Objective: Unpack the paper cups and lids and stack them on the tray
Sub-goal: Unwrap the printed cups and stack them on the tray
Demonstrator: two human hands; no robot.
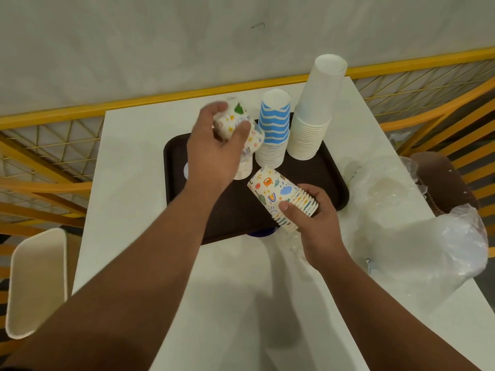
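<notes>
Gripped in the left hand (214, 153), a blurred doodle-printed paper cup (235, 127) hangs over the dark brown tray (174, 153). Blue-striped cup stack (274, 124) and taller plain white cup stack (316, 108) stand upside down on it. Right hand (318, 218) clasps a tilted ribbed-rim printed stack (281, 196); crinkled clear plastic wrap (417, 250) lies rightmost.

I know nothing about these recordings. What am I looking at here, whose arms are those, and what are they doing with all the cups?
There is no machine here: a person wears a camera on the head, so you look down along their own arms. The left hand grips a small batch of patterned cups above the dark tray. The right hand holds a tilted patterned stack. On the tray stand a blue striped stack and a taller plain white stack. The tray lies on a white table, with crumpled clear plastic wrapping to the right.
</notes>
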